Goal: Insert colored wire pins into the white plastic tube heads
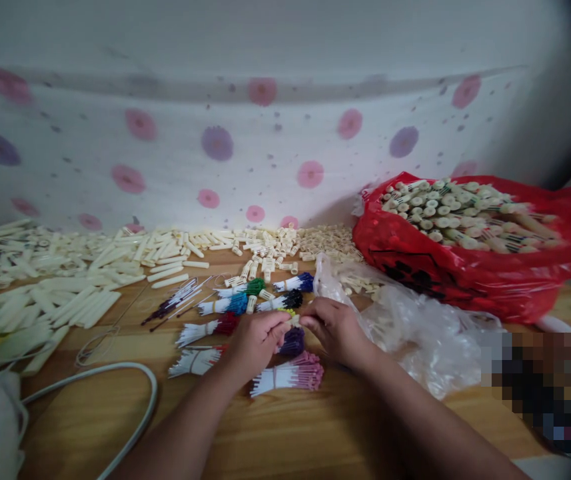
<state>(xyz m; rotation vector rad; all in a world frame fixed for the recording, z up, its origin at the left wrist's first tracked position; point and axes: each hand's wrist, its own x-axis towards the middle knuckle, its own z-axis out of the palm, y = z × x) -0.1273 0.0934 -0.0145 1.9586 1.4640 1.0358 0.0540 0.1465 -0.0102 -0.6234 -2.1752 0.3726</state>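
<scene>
Spotted cloth (215,143): hanging behind, closing off the far edge.
Worktop (275,433): wooden, carrying everything; its bare part is lying nearest the person.
Red bag (465,280): sitting open at the right, keeping heaped cream-capped pieces within reach.
Clear bag (415,333): slumping just beside the right wrist, crowding it.
Cream tubes (80,293): lying spread at the left, seemingly sorted by length.
White cable (135,393): looping at the near left, well apart.
Colour-tipped bundles (225,303): fanning around the hands, one partly hidden beneath them.
Left grip (255,340), right grip (338,330): meeting fingertip to fingertip, both pinching the cream piece.
Cream piece (292,320): being held between them, just above the bundles.
</scene>
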